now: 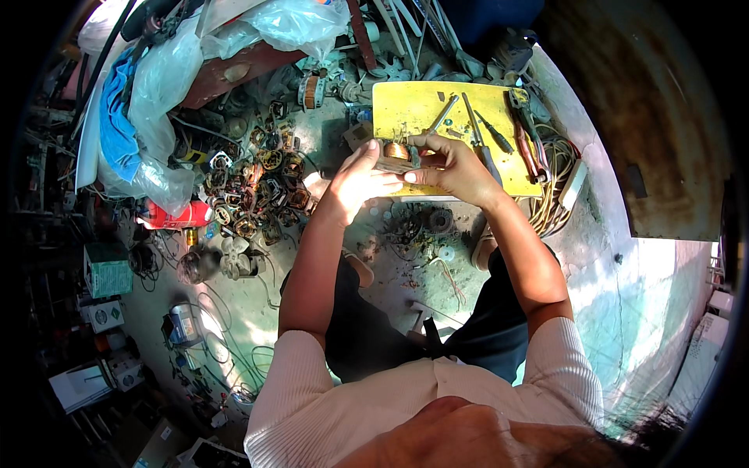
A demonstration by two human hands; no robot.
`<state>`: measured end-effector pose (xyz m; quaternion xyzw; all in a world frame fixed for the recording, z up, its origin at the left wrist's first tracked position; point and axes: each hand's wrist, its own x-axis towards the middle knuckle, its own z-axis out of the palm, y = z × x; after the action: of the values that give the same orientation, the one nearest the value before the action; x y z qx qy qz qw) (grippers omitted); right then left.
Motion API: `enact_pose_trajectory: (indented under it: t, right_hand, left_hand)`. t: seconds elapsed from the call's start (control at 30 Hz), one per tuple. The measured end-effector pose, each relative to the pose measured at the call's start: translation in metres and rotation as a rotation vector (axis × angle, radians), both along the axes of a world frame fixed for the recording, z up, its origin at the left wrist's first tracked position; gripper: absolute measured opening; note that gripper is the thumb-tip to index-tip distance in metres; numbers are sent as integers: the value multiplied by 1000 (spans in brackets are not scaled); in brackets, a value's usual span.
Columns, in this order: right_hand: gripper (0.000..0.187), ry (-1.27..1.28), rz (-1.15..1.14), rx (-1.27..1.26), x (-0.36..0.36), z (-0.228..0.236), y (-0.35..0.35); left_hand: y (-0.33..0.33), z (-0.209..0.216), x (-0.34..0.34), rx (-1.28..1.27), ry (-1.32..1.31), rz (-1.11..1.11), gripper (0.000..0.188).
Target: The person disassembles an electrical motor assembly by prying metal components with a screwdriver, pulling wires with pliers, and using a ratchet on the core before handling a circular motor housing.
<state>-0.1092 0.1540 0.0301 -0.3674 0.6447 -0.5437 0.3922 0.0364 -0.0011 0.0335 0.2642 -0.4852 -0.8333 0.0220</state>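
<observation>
While a red bottle (178,214) lies at left beside a heap of wire-wound cores (271,168) on the floor, a person's left hand (357,178) supports one side of a copper-wound coil (396,151) on a metal core, its grip closed, thumb above and fingers low. A small part let slip on that side could land among the heap and be hard to pick out. The coil sits between the hands, before the left part of a yellow surface (388,100); its height cannot be told. What look like thin ends stand at its top, and a careless fingertip could bend one. The right hand (451,165) pinches the other side; uneven pressure could scrape the winding. Farther right, a metal rod (444,114), a long screwdriver (475,125) and a short screwdriver (495,134) lie loose, where a stray knuckle could roll one away. Red-handled pliers (529,152) rest by the right edge, near looped cable (555,156) that could snag them.
</observation>
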Motion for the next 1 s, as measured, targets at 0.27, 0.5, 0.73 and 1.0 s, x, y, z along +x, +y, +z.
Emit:
enact_pose_trajectory:
  t: [0.27, 0.5, 0.73, 1.0]
  right_hand:
    - [54, 46, -64, -111, 5, -3, -2]
    - [51, 594, -206, -265, 19, 13, -4]
    - [55, 713, -214, -319, 20, 12, -5]
    - [53, 523, -279, -315, 21, 9, -7]
  left_hand:
    - [5, 14, -2, -4, 50, 41, 63]
    - [-6, 5, -4, 9, 233, 45, 61]
    - [-8, 16, 0, -127, 174, 39, 61]
    - [-11, 16, 4, -221, 148, 117, 50]
